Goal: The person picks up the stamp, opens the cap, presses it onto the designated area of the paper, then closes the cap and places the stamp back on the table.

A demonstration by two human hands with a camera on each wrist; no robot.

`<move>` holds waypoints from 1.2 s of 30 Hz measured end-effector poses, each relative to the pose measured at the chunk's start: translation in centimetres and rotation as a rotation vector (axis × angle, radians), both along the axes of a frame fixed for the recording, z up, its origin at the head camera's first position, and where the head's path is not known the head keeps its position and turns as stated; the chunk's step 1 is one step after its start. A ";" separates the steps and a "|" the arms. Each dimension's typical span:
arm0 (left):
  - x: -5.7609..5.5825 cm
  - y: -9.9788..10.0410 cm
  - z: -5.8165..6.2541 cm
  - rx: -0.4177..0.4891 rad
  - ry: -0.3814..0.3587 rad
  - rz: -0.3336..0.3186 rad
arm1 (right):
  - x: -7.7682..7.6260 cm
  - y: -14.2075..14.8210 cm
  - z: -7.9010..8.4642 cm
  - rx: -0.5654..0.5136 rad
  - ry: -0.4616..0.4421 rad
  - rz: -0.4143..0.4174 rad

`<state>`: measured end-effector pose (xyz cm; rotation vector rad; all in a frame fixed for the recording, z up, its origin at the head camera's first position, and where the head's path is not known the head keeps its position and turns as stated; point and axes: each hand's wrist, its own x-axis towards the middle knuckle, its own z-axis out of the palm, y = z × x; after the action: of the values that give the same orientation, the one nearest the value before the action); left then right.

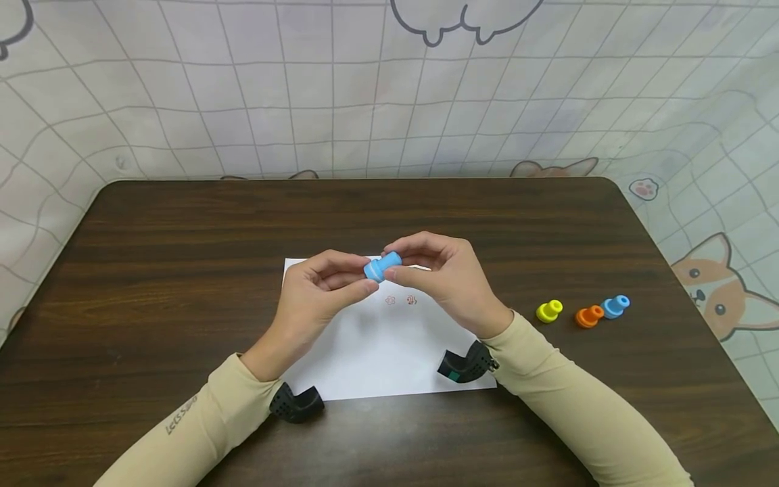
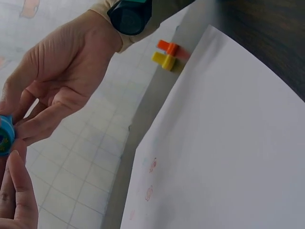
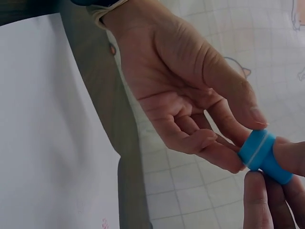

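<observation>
A small light-blue toy stamp [image 1: 383, 266] is held between both hands above a white sheet of paper [image 1: 377, 365]. My left hand [image 1: 313, 297] pinches its wider end between thumb and fingers. The right hand [image 1: 447, 277] grips the narrower handle end. In the right wrist view a white line rings the wide part of the stamp [image 3: 259, 151]. Its round end, with a green and dark-blue design, shows at the edge of the left wrist view. Red prints [image 1: 412, 299], one of them a flower, mark the paper below the fingers.
To the right of the paper stand a yellow stamp [image 1: 550, 311], an orange stamp [image 1: 589, 316] and another blue stamp [image 1: 616, 306]. The dark wooden table [image 1: 170, 270] is backed by a grid-patterned cloth [image 1: 316, 88], which also hangs along the sides.
</observation>
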<state>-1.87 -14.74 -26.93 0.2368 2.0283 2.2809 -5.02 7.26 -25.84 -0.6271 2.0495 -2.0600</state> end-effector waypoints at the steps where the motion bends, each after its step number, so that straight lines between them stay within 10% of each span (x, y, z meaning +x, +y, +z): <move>1: 0.0 0.0 0.0 -0.005 0.002 0.002 | 0.0 -0.1 0.1 0.002 0.011 -0.002; 36: -0.2 -0.9 0.5 -0.242 0.104 0.018 | -0.2 -0.5 -0.1 0.028 -0.025 -0.005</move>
<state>-2.11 -15.60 -26.41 0.3271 2.3403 2.0460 -5.26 6.79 -25.96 -0.5891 2.0652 -2.0277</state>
